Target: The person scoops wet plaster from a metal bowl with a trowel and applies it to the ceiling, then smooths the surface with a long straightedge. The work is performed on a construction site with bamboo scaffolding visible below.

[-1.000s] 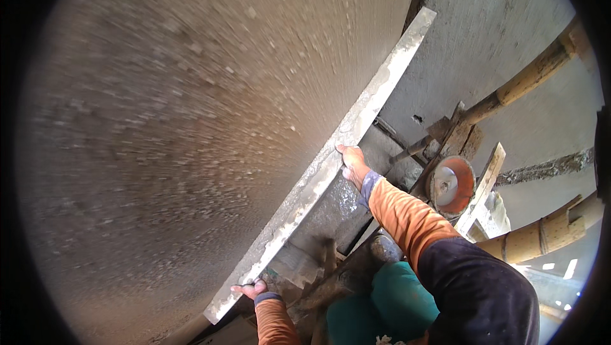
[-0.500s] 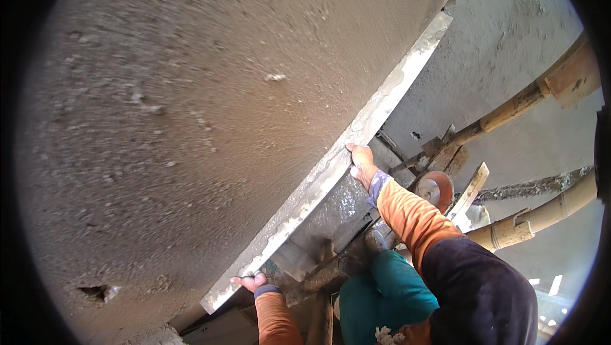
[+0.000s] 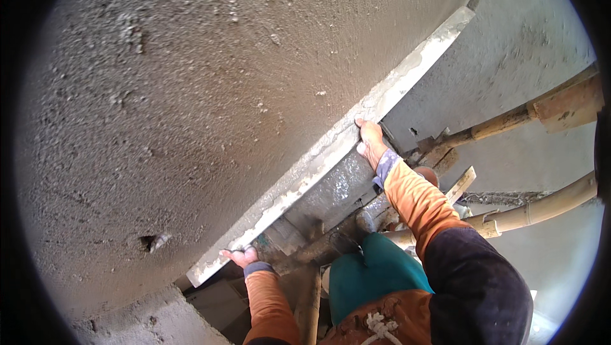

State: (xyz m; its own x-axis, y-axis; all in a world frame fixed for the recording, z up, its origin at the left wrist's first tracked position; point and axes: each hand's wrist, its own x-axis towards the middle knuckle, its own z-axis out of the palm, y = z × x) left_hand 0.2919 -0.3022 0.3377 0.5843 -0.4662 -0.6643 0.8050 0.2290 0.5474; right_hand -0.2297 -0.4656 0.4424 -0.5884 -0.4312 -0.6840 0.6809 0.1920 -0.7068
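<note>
A long straightedge (image 3: 305, 178), pale and crusted with wet mortar, lies slantwise along the rough grey plastered wall (image 3: 191, 122). My left hand (image 3: 240, 257) holds it near its lower left end, thumb on the edge and the other fingers partly hidden. Farther up, close to the middle of the bar, my right hand (image 3: 372, 141) grips the same edge with the fingers curled behind it. Both forearms are in orange sleeves. To the left of the bar's lower end, a small dark hole (image 3: 153, 242) shows in the plaster.
Bamboo poles (image 3: 541, 205) and wooden pieces cross on the right, with a wooden board (image 3: 569, 103) by the upper pole. A round reddish container (image 3: 428, 175) is partly hidden behind my right arm. A smooth grey wall (image 3: 509, 39) stands beyond. A concrete ledge (image 3: 146, 319) is at lower left.
The view has shifted. Against the wall, the straightedge has slid left, so its lower end is nearer the hole. Both hands have moved with it, keeping their grip.
</note>
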